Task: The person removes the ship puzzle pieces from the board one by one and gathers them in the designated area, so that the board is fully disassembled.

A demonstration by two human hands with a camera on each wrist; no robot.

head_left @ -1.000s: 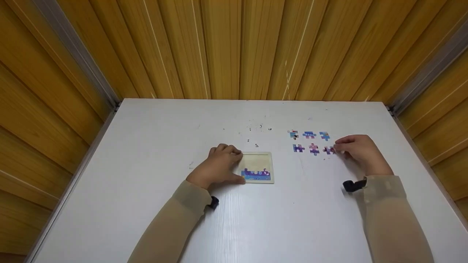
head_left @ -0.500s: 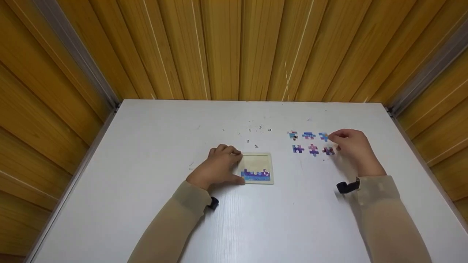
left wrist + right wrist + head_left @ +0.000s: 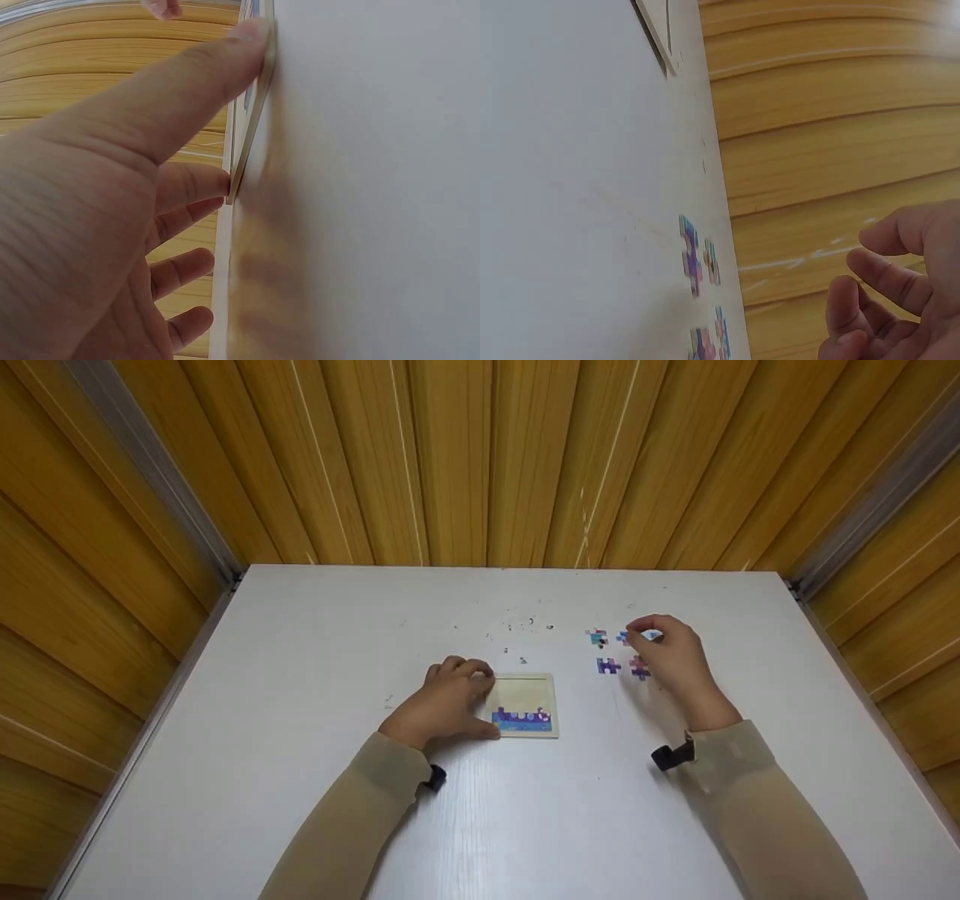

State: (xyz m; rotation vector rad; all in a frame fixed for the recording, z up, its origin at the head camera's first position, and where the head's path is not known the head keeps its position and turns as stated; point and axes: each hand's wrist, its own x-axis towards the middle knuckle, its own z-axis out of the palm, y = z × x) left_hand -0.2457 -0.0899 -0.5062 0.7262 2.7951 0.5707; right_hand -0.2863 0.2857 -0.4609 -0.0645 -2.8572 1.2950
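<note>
My left hand (image 3: 442,701) grips the left side of a pale wooden frame (image 3: 555,705), thumb at the near corner and fingers at the far one. Across the frame's near part lies a joined purple and blue puzzle strip (image 3: 521,721). In the left wrist view, thumb and fingers of the left hand (image 3: 97,195) touch the frame's edge (image 3: 255,112). My right hand (image 3: 675,660) is above loose pieces, partly hiding a blue one (image 3: 624,637) and a pink one (image 3: 639,667). The right wrist view shows the right hand (image 3: 900,285) with bent, slightly parted fingers and no piece between them.
A teal piece (image 3: 598,638) and a purple piece (image 3: 607,666) lie between the frame and my right hand. Small dark specks (image 3: 531,622) dot the white table (image 3: 315,630) beyond the frame. Yellow wood-patterned panels (image 3: 450,465) stand behind the table.
My right hand has moved left from the right end of the two rows of pieces, and it now covers the right-hand pieces. My left hand keeps its grip on the frame.
</note>
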